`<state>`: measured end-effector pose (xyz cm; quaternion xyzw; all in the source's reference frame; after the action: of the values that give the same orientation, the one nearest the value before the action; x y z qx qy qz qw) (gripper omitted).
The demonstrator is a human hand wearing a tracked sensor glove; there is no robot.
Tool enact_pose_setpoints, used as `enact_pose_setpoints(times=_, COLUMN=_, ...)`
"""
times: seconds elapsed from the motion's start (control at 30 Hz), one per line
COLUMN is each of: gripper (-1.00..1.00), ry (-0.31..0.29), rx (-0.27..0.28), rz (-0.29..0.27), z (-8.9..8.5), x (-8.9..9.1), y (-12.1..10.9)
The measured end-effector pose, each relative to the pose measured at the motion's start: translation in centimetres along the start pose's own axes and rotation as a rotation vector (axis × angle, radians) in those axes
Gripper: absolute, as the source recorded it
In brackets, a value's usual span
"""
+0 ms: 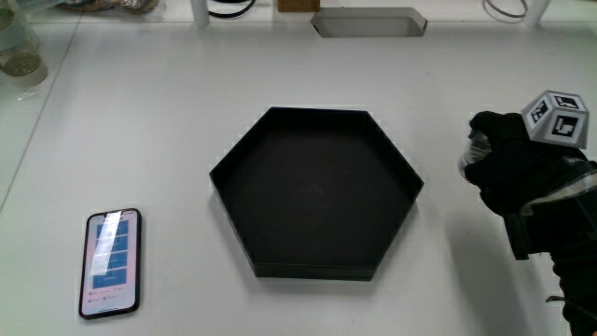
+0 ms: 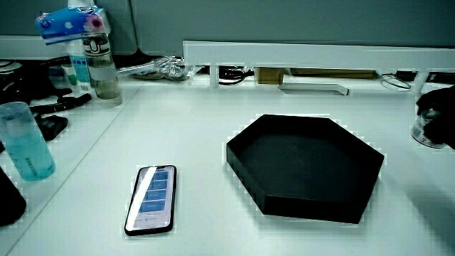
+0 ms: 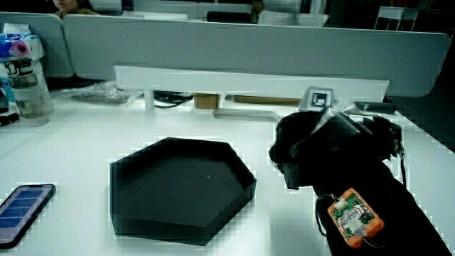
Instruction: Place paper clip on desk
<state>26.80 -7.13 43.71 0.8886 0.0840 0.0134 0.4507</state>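
Observation:
The hand [image 1: 508, 168] in its black glove hovers low over the bare desk beside the black hexagonal tray [image 1: 233, 163], on the side away from the phone. Its fingers are curled around a small pale, glinting thing, which I take for the paper clip [image 1: 473, 154]; most of it is hidden by the glove. In a side view the hand [image 2: 435, 114] shows only partly, with the clip [image 2: 426, 135] under the fingers. In a side view the hand [image 3: 313, 153] and forearm stand close beside the tray [image 3: 121, 167]. The tray [image 2: 242, 146] holds nothing.
A phone [image 1: 112, 261] lies screen up beside the tray, nearer to the person. A blue bottle [image 2: 21, 142] and a taller bottle [image 2: 99, 64] stand near the phone's edge of the desk. A white shelf [image 2: 320, 53] with cables lines the low partition.

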Motion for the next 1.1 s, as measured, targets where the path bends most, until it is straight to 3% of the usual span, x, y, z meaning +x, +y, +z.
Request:
enact_pose_setpoints(times=0.1, gripper=0.00, ry=0.003, rx=0.023, rz=-0.069, z=-0.4, x=1.4, y=0.2)
enact_pose_setpoints(times=0.2, gripper=0.00, ry=0.001, rx=0.055, rz=-0.088, z=-0.9, x=1.8, y=0.2)
enact_pose_setpoints(times=0.5, gripper=0.00, ry=-0.010, rx=0.020, rz=-0.069, z=-2.8, x=1.7, y=1.1)
enact_pose_setpoints(times=0.53, gripper=0.00, ry=-0.032, rx=0.022, rz=-0.096, z=-3.1, x=1.8, y=1.3)
enact_pose_setpoints(times=0.73, gripper=0.00, ry=-0.032, rx=-0.029, rz=-0.106, z=-4.8, x=2.0, y=2.0)
enact_pose_setpoints(times=0.83, gripper=0.00, ry=-0.046, rx=-0.025, rz=-0.133, z=-5.5, x=2.5, y=2.3)
enact_pose_setpoints(times=1.1, gripper=0.00, ry=-0.042, rx=-0.046, rz=-0.130, z=-6.3, x=2.7, y=2.7)
